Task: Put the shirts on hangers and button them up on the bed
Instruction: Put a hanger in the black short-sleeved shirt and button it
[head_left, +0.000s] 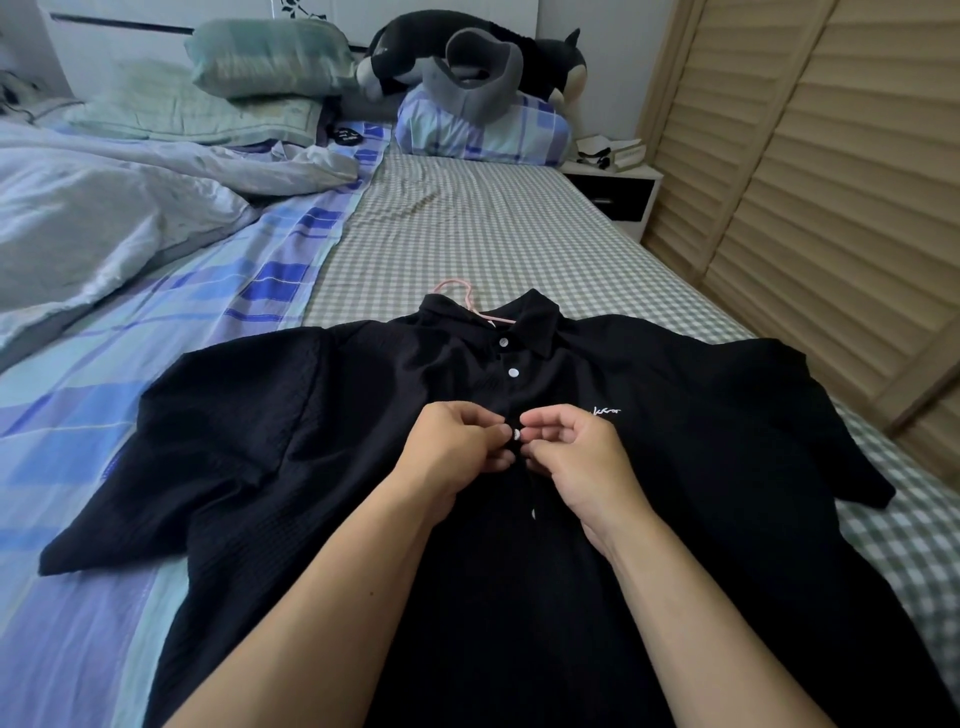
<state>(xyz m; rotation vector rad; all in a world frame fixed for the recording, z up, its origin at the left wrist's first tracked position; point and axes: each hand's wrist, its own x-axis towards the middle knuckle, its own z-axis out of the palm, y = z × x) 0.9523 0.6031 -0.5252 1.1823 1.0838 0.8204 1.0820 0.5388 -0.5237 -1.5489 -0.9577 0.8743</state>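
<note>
— Shirt (311, 441) position? Black, short-sleeved, laid flat and face up on the bed (467, 234), collar pointing away from the person, hem toward them. Pink hanger (457, 291) is already inside; its hook pokes out past the collar.

— Long axis?

— Placket runs straight away from the person, roughly down the middle of the view. Two white buttons near the collar, top button (503, 342) and second button (514, 372), look fastened. Third button (517, 434) sits right between the two hands.

— Grips?

— Left hand (457, 447) has fingers curled, pinching the placket edge on its side of the button. Right hand (576, 452) is curled likewise, fingertips pinching the fabric at the button from the other side. Whether the button is through its hole yet, I cannot tell; fingers crowd it.

— Which hand is nearer?

— Equal, both touching the spot. What matters for the next move: another white button (533, 514) shows lower on the placket, nearer the person, close under the right wrist. My guess is both hands slide toward the body along that line, not sideways.

— Anything else on the bed?

— Crumpled quilt (104, 218) to the left, well apart from the shirt.
</note>
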